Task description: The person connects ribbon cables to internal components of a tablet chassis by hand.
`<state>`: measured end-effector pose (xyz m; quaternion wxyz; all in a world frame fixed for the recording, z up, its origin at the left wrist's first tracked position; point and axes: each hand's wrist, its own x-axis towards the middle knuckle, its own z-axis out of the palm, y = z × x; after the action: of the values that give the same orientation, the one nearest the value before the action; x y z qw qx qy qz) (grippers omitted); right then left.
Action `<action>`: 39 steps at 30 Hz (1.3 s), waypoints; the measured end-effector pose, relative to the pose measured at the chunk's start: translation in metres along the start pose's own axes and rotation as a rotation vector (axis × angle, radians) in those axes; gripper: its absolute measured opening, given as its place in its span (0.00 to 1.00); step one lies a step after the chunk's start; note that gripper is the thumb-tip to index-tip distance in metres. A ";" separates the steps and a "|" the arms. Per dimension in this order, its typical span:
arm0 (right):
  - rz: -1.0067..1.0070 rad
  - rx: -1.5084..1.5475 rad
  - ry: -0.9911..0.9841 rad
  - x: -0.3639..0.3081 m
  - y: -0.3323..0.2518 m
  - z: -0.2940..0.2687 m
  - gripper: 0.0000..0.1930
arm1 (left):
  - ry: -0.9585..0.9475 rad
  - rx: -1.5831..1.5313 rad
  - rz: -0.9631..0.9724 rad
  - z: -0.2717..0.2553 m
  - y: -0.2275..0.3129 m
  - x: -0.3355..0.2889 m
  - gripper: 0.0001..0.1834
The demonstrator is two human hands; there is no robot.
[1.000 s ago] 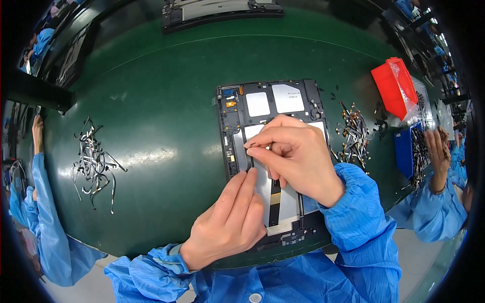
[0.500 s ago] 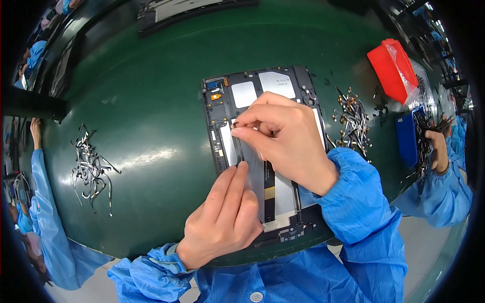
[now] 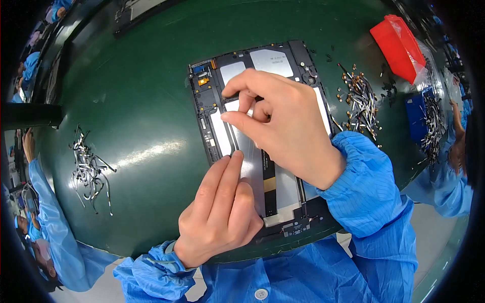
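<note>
An opened tablet [image 3: 260, 197], black with silver metal plates inside, lies on the table in front of me. A thin dark cable [image 3: 230, 132] runs lengthwise along its left part. My left hand [image 3: 214, 217] rests with two stretched fingertips pressed on the lower stretch of this cable, its other fingers curled. Over the upper half of the tablet hovers my right hand [image 3: 290, 129], thumb and index finger apart, with nothing visible between them. Parts of the tablet are hidden beneath that hand.
Small cables with gold-coloured ends form a pile [image 3: 361, 101] right of the tablet. Another tangled cable pile [image 3: 91, 171] lies at left. A red bin [image 3: 396, 48] and a blue bin [image 3: 418, 113] stand at right. Co-workers' blue sleeves [image 3: 53, 212] reach in at both sides.
My right thumb and index finger have parted from a pinch on the cable's upper end. My left fingertips still press the cable. At right, a co-worker's hand has left the blue bin's cables.
</note>
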<state>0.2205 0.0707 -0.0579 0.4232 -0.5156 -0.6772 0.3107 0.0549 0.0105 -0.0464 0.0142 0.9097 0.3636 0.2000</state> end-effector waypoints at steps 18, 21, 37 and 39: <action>-0.340 -0.419 -0.223 0.000 -0.002 -0.012 0.11 | 0.005 0.026 -0.039 -0.001 0.002 -0.002 0.12; -0.322 -0.286 -0.135 -0.004 0.004 -0.010 0.12 | -0.008 0.033 -0.041 -0.001 0.002 -0.003 0.11; -0.339 -0.326 -0.040 0.007 0.002 -0.013 0.13 | -0.023 0.045 -0.008 -0.003 0.003 -0.002 0.13; -0.338 -0.474 -0.007 -0.002 -0.025 -0.029 0.14 | -0.012 0.041 -0.006 -0.003 0.002 -0.002 0.13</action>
<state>0.2361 0.0612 -0.0244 0.3343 -0.4788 -0.8087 0.0708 0.0532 0.0073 -0.0442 -0.0017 0.9100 0.3703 0.1867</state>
